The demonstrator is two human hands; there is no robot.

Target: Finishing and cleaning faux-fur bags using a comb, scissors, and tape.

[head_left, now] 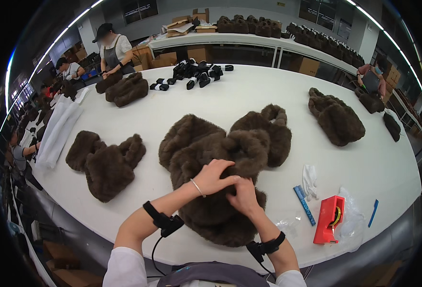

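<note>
Dark-brown fur bags (201, 153) dot a white tabletop (153, 117), set against a red tape dispenser (322, 222) with a yellow roll (336, 216), a blue ruler (304, 205), a white glove (310, 179) and black bundles (184, 71) banded in white; 2 forearm straps (159, 217) are black.

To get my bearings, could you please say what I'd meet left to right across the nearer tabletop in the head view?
Furry bag, left hand, right hand, blue ruler, red tape dispenser, clear plastic, blue stick.
</note>
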